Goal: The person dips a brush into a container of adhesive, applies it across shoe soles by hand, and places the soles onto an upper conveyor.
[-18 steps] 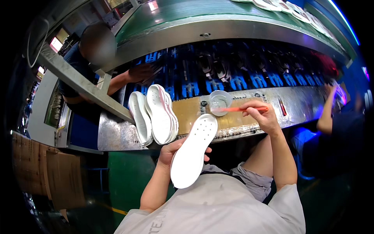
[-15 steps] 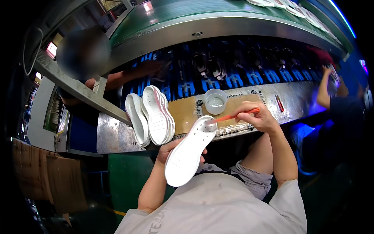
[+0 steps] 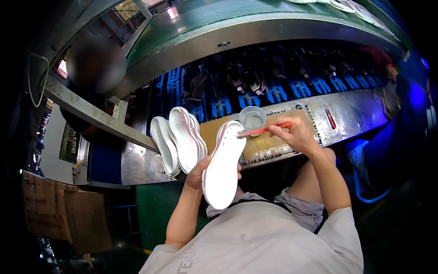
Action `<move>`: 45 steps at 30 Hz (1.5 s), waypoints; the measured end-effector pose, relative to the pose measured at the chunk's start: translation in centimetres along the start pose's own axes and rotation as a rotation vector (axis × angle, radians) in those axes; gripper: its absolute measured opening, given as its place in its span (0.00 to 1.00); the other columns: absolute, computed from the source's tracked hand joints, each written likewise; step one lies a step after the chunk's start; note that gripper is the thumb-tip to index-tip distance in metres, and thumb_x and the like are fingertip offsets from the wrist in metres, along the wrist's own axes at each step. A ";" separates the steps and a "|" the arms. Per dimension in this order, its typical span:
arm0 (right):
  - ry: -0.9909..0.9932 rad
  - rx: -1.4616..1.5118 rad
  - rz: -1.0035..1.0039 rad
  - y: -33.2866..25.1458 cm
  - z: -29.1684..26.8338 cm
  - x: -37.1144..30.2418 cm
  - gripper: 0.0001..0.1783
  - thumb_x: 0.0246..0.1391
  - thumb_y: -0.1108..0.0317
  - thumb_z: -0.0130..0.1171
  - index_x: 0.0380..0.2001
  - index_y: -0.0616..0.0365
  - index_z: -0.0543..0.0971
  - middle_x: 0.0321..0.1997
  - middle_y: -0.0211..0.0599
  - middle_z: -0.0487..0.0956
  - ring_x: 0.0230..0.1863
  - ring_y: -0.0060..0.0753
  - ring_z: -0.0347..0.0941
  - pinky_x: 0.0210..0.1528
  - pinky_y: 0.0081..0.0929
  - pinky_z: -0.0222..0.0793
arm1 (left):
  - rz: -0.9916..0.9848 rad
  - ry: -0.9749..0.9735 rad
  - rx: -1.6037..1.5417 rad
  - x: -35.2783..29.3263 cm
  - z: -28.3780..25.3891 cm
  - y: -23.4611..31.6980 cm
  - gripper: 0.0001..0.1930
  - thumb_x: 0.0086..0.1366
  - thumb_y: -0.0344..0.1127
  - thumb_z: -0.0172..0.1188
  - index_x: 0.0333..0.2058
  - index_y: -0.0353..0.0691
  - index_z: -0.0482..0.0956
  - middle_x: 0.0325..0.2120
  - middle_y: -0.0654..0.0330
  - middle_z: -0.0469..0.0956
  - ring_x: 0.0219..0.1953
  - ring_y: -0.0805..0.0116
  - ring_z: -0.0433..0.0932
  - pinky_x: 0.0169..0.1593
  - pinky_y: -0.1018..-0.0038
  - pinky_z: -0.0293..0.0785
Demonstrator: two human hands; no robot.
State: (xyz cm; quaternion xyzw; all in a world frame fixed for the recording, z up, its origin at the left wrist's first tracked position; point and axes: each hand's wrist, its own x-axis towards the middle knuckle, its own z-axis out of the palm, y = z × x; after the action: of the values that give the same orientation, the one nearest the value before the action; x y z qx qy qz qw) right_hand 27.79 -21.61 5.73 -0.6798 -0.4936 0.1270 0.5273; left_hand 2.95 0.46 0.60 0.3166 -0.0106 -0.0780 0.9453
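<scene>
In my left hand (image 3: 199,175) I hold a white shoe sole (image 3: 223,173) with a pink band along its side, its inner face turned up and its holed end pointing away from me. My right hand (image 3: 294,134) is closed on a brush (image 3: 269,129) with an orange-red handle. The brush tip touches the sole near its far end. Just beyond my right hand stands a round translucent tub (image 3: 252,118) with pale contents. Several more white soles (image 3: 185,137) lean together on the bench to the left.
Brown cardboard (image 3: 273,148) covers part of the metal bench (image 3: 137,160). Red-handled pliers (image 3: 330,118) lie at right. Behind runs a line of blue holders (image 3: 276,92) with dark shoe uppers, under a green conveyor (image 3: 205,20). People sit at both sides; cartons (image 3: 86,219) stand lower left.
The sole has turned more upright, now showing its pink side band. My right hand and the brush have shifted slightly left, with the handle held flatter. The person at left has withdrawn an arm.
</scene>
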 end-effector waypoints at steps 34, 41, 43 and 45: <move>0.451 0.813 0.201 0.1 7.0 -0.8 0.18 0.74 0.61 0.53 0.42 0.67 0.83 0.27 0.30 0.81 0.29 0.18 0.73 0.36 0.17 0.69 | 0.477 0.288 0.454 4.5 -1.0 0.7 0.47 0.70 0.58 0.61 0.75 0.40 0.48 0.63 0.46 0.71 0.63 0.53 0.75 0.66 0.61 0.72; 0.713 0.534 0.176 10.6 4.8 -3.0 0.16 0.73 0.63 0.53 0.44 0.65 0.84 0.29 0.30 0.82 0.31 0.18 0.73 0.39 0.19 0.69 | 0.249 0.726 0.021 -0.4 -3.2 -2.0 0.34 0.63 0.32 0.54 0.67 0.26 0.62 0.57 0.46 0.76 0.58 0.53 0.79 0.64 0.58 0.73; 0.769 0.458 0.176 13.6 4.8 -4.0 0.17 0.73 0.62 0.53 0.45 0.65 0.84 0.31 0.31 0.82 0.32 0.18 0.74 0.40 0.19 0.70 | 0.272 0.721 0.310 -1.6 -1.1 -1.8 0.33 0.64 0.29 0.54 0.67 0.26 0.62 0.58 0.48 0.76 0.58 0.58 0.79 0.64 0.63 0.73; 0.749 0.444 0.180 16.0 4.9 -5.2 0.17 0.73 0.63 0.53 0.47 0.65 0.84 0.32 0.31 0.83 0.34 0.19 0.75 0.41 0.19 0.70 | 0.211 0.586 0.521 -2.8 0.6 0.1 0.33 0.64 0.27 0.54 0.68 0.25 0.62 0.58 0.49 0.77 0.57 0.62 0.79 0.62 0.66 0.74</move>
State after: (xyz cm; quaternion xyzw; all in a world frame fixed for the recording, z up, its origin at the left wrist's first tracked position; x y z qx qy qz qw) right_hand 30.52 -22.18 -11.55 -0.5894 -0.1684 0.0203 0.7898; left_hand 0.12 0.60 1.20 0.5517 0.2075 0.1184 0.7991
